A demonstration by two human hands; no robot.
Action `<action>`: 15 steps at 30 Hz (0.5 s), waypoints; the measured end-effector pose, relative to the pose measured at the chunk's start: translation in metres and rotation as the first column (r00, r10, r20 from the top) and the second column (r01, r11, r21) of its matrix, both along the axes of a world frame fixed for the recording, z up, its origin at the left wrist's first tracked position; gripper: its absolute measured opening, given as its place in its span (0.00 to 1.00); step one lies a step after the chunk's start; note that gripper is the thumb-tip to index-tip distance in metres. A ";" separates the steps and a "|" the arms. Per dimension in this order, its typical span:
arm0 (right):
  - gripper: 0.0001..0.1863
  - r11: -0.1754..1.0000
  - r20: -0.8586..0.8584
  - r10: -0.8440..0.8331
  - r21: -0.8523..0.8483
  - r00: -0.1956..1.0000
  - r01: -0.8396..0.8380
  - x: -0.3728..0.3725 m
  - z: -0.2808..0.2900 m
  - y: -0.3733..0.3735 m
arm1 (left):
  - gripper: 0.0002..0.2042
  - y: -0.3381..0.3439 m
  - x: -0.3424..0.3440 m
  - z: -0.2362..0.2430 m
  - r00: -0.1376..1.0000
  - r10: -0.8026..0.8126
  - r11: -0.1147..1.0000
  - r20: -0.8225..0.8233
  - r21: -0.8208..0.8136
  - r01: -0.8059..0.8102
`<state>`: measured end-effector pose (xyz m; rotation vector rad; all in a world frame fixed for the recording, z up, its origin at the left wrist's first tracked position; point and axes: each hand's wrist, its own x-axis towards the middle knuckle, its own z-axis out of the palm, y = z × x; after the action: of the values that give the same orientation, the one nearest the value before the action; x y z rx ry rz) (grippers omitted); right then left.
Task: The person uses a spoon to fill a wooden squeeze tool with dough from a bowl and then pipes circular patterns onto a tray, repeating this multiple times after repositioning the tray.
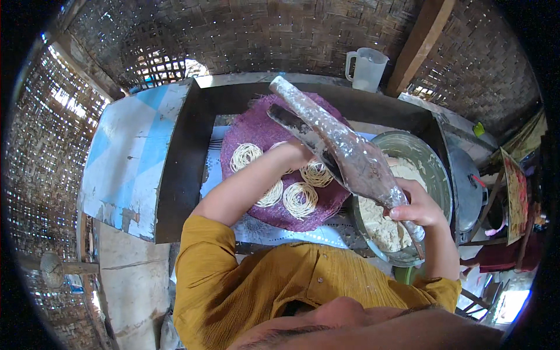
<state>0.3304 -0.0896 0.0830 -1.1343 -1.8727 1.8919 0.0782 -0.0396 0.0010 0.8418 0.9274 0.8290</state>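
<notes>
My right hand [420, 207] grips the near end of a long flour-dusted wooden press [344, 146], which slants up and away over the work surface. My left hand [294, 153] is closed against the press's middle part, just above a round purple woven mat [251, 125]. Several coiled nests of thin pale noodles [300, 198] lie on the mat beside and under that hand. To the right, below the press, stands a metal bowl [411, 140] holding pale dough [382, 227].
A translucent plastic jug [367, 69] stands at the back on the dark table [186, 163]. A blue-and-white painted board [134, 157] lies to the left. A grey metal pot lid [469, 186] sits right of the bowl. Woven bamboo walls surround the spot.
</notes>
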 end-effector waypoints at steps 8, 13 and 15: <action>0.38 0.996 -0.038 -0.028 0.081 0.999 0.032 0.006 -0.011 0.002 | 0.25 0.008 0.012 -0.030 0.972 -0.087 0.985 -0.217 0.130 0.117; 0.38 0.978 -0.037 -0.122 0.166 0.992 0.126 0.006 -0.022 0.005 | 0.24 0.015 0.009 -0.048 0.886 -0.122 0.957 -0.447 0.183 0.224; 0.38 0.971 -0.076 -0.160 0.165 0.984 0.171 0.007 -0.030 0.008 | 0.24 0.017 0.005 -0.054 0.784 -0.103 0.927 -0.612 0.226 0.298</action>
<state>0.3372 -0.0821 0.0526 -1.1247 -1.8067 1.6242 0.0835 -0.0228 -0.0529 1.5119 1.2381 0.5244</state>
